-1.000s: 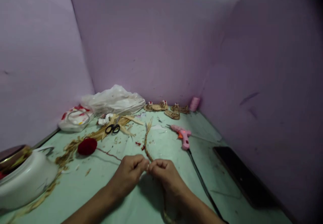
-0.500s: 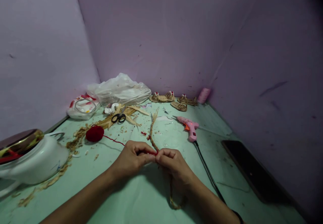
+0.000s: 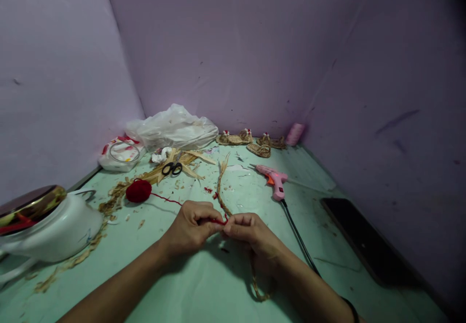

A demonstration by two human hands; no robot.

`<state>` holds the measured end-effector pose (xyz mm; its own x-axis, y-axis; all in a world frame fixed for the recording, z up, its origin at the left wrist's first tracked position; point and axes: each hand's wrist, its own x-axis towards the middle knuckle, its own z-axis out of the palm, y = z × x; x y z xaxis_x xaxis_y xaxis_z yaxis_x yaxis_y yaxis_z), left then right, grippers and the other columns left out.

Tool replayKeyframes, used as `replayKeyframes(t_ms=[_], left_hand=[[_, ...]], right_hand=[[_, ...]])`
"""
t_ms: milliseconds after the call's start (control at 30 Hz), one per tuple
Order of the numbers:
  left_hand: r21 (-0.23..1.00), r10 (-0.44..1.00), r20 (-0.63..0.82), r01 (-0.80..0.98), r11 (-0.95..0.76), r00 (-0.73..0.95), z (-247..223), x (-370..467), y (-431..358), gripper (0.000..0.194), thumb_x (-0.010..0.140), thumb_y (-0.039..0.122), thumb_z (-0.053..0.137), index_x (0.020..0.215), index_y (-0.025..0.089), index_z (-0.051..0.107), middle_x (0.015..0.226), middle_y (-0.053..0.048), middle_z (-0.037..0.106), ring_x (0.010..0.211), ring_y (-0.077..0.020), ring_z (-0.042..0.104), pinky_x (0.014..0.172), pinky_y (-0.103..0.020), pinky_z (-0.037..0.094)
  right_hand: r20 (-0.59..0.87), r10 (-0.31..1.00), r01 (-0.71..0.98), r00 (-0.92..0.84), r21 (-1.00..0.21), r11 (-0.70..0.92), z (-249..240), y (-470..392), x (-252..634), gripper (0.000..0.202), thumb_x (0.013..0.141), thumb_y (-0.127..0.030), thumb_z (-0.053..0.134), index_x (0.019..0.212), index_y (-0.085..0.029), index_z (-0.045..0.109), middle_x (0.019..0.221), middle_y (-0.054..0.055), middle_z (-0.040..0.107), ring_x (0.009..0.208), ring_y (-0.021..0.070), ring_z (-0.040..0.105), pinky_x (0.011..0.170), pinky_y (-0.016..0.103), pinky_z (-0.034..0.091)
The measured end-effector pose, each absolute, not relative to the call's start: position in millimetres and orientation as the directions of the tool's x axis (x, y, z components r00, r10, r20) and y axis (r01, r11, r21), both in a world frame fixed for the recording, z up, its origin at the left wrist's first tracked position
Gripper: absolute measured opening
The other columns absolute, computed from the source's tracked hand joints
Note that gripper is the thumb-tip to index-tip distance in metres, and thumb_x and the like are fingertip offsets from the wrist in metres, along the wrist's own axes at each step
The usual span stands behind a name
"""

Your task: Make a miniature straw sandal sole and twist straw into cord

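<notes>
The left hand's fingers [image 3: 210, 221] are pinched on red yarn [image 3: 166, 198], meeting the right hand's [image 3: 238, 226], closed at the braided cord [image 3: 221, 192]. Red now shows clearly between them, unlike a second ago; the yarn ball [image 3: 139, 191] lies on the worktop [image 3: 196, 289].

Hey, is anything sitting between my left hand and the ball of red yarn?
Nothing visible blocks the way from your left hand to the ball of red yarn. Only its own strand runs between them. The black-handled scissors lie farther back, off that line.
</notes>
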<state>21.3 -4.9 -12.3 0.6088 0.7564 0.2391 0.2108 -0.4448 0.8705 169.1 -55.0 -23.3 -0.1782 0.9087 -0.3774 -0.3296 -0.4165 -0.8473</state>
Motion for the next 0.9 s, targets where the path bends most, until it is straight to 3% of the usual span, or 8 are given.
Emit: replayKeyframes(t_ms=[200,267,433,600,900], left_hand=[[0.958,0.824,0.024,0.224,-0.182,0.567,-14.2,22.4,-1.4,0.023,0.067,0.032,0.057,0.074,0.011,0.063,0.049,0.004,0.044,0.047,-0.006,0.032,0.045,-0.019,0.026],[0.964,0.845,0.004,0.223,-0.146,0.534,-15.5,22.5,0.6,0.025,0.069,0.035,0.054,0.07,0.01,0.06,0.052,0.003,0.044,0.049,-0.0066,0.034,0.047,-0.019,0.027],[0.9,0.873,0.005,0.379,-0.217,0.488,-16.9,23.7,-0.9,0.024,0.071,0.032,0.05,0.061,0.011,0.057,0.053,0.002,0.046,0.052,-0.0083,0.037,0.05,-0.02,0.03],[0.815,0.841,0.035,0.471,-0.336,0.539,-14.0,23.3,-7.2,0.023,0.072,0.027,0.048,0.061,0.011,0.06,0.05,0.003,0.045,0.049,-0.0074,0.035,0.046,-0.02,0.027],[0.685,0.823,0.208,0.522,-0.508,0.529,-14.7,26.1,-14.8,0.019,0.072,0.02,0.048,0.058,0.013,0.059,0.051,0.001,0.052,0.049,-0.0075,0.043,0.049,-0.019,0.031]], right_hand=[[-0.328,0.945,-0.347,0.016,-0.888,-0.302,-20.5,-51.1,170.7,0.015,0.054,-0.024,0.063,0.057,-0.013,0.055,0.038,-0.01,0.03,0.035,0.0019,0.017,0.037,0.021,0.005],[-0.302,0.948,-0.351,0.099,-0.902,-0.251,-21.1,-48.9,173.6,0.016,0.056,-0.026,0.063,0.059,-0.013,0.054,0.039,-0.01,0.031,0.036,0.0021,0.017,0.037,0.021,0.006],[-0.175,0.962,-0.281,0.211,-0.953,-0.112,-21.5,-49.9,173.3,0.019,0.063,-0.031,0.064,0.066,-0.013,0.057,0.045,-0.007,0.04,0.039,0.0028,0.028,0.038,0.018,0.016],[-0.143,0.986,-0.273,0.085,-0.955,-0.115,-23.5,-56.0,162.1,0.022,0.066,-0.035,0.063,0.071,-0.014,0.058,0.068,-0.001,0.058,0.043,0.0051,0.048,0.045,0.02,0.036],[-0.21,0.971,-0.18,0.111,-0.965,-0.188,-24.9,-58.0,157.5,0.022,0.067,-0.035,0.061,0.07,-0.014,0.056,0.053,-0.003,0.056,0.035,0.0073,0.05,0.032,0.016,0.031]])
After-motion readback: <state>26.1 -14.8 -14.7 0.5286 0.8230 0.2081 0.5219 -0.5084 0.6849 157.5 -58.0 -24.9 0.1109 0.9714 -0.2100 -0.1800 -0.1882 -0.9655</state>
